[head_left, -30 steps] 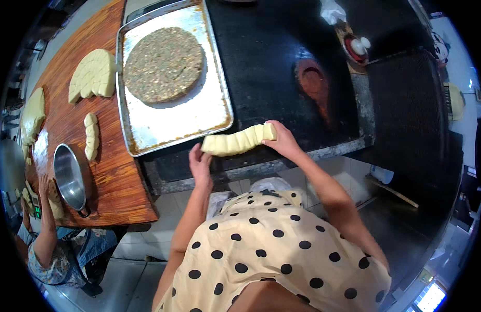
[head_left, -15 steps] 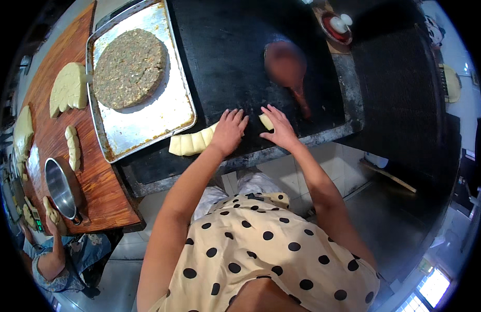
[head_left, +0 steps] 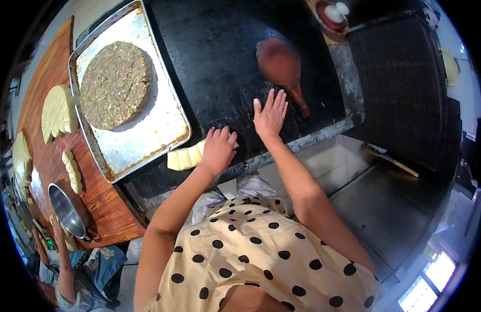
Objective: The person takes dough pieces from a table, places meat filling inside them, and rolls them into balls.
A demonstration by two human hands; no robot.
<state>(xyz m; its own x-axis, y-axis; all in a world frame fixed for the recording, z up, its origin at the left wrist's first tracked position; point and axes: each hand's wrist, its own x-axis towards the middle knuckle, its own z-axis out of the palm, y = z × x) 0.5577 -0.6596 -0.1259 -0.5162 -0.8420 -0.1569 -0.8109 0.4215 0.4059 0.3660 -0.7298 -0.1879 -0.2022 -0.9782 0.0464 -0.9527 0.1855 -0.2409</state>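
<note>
A pale dough roll (head_left: 186, 157), marked across into pieces, lies near the front edge of the black work surface (head_left: 219, 67). My left hand (head_left: 219, 151) rests over its right end with the fingers curved onto it. My right hand (head_left: 270, 117) lies flat on the surface farther right, fingers stretched out. Whether any dough is under that palm cannot be seen. Just beyond its fingertips is a reddish-brown round thing with a handle (head_left: 282, 65), its face blurred.
At left, a metal baking tray (head_left: 167, 136) bears a thick speckled brown-green disc (head_left: 115, 86). A wooden table (head_left: 113, 208) holds dough slabs (head_left: 60, 114), a dough strip (head_left: 72, 171) and a steel pot (head_left: 67, 205). A co-worker's arm (head_left: 64, 255) reaches in at lower left. A red bowl (head_left: 331, 15) stands far right.
My right hand has moved farther from me and flattened; the small dough piece beside it no longer shows. My left hand has shifted slightly left and nearer along the roll. The whole view has shifted.
</note>
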